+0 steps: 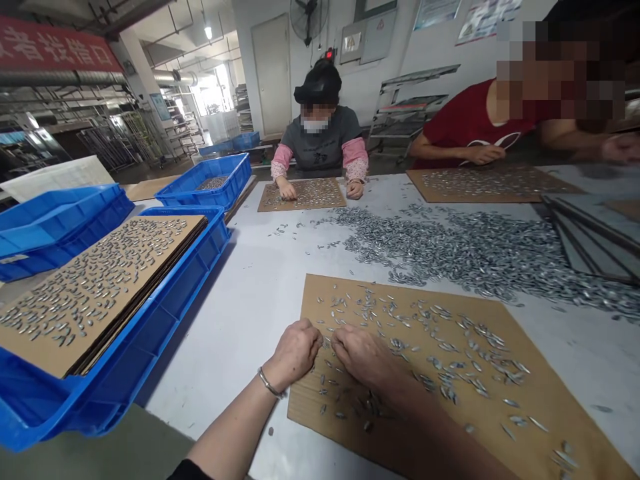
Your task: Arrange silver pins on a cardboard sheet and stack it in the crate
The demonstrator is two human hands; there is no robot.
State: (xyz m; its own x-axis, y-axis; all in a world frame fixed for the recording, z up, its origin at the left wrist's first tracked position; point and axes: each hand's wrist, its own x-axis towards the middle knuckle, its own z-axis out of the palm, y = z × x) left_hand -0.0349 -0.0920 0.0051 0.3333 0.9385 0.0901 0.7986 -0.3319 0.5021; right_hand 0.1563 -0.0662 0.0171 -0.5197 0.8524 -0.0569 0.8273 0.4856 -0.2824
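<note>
Small shiny metal pieces (445,347), pointed at the ends, lie scattered over a brown cardboard sheet (360,433) in front of me. My left hand (296,351) rests at the sheet's left edge with its fingers curled closed; a bracelet circles that wrist. Close beside it, my right hand (363,355) is over the sheet, also with its fingers curled inward. The fingertips of both hands face each other, with a small gap between. Whatever they pinch is hidden or too small to make out.
A big heap of metal pieces (470,247) spreads across the white table (230,327). At left, a blue crate (150,353) holds stacked cardboard sheets (115,267) covered with pieces. More blue crates (235,180) stand behind. Two co-workers (320,140) sit opposite at their own sheets.
</note>
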